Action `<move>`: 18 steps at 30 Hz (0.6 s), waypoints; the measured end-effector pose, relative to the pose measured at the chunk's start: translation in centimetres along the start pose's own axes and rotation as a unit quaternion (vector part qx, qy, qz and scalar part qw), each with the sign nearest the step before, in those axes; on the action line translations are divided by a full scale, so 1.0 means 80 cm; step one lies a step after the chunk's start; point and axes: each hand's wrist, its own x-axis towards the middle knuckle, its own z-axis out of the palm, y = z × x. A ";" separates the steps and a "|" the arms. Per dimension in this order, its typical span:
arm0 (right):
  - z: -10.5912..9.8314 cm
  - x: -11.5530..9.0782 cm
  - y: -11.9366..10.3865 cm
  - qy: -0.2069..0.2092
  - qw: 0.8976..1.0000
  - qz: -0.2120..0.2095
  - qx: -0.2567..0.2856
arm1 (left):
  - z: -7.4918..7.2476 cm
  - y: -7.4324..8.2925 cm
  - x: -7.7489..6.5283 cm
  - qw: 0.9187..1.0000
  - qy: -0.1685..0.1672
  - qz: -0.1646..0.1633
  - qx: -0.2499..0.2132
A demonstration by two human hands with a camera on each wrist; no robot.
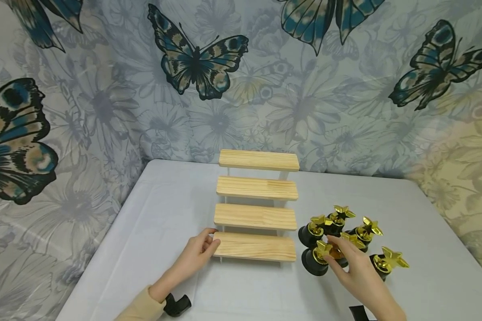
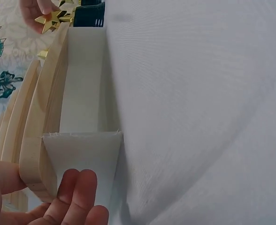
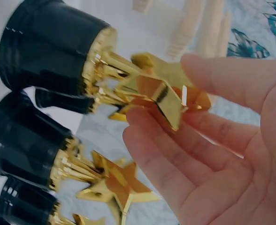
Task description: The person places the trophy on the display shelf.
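Crosswise, lowest plank point(image 1: 255, 246) in left hand point(image 1: 193, 255); star trophy point(image 3: 56, 51) upright.

This looks like a small corner indoors, but I can't tell if it is in a home or a shop. Walls point(image 1: 261, 133) with big butterflies point(image 1: 196, 63) and pale flowers point(image 1: 303, 107) stand past the left hand point(image 1: 197, 249) and the right hand point(image 1: 357, 269), and on each side too. Under both hands, a white cloth point(image 1: 253, 292) covers the worktop point(image 1: 164, 200).
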 end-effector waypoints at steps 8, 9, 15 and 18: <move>0.011 -0.003 0.001 -0.016 0.999 0.045 -0.008 | 0.003 -0.002 0.000 1.000 0.015 0.004 -0.006; 0.011 -0.003 0.001 -0.016 0.999 0.046 -0.008 | 0.004 -0.003 0.000 1.000 0.016 0.004 -0.007; 0.013 -0.004 0.001 -0.015 0.998 0.059 -0.004 | 0.007 -0.005 -0.002 1.000 0.023 0.005 -0.016; 0.013 -0.004 0.001 -0.012 0.998 0.061 -0.002 | 0.008 -0.007 -0.002 0.999 0.026 0.006 -0.020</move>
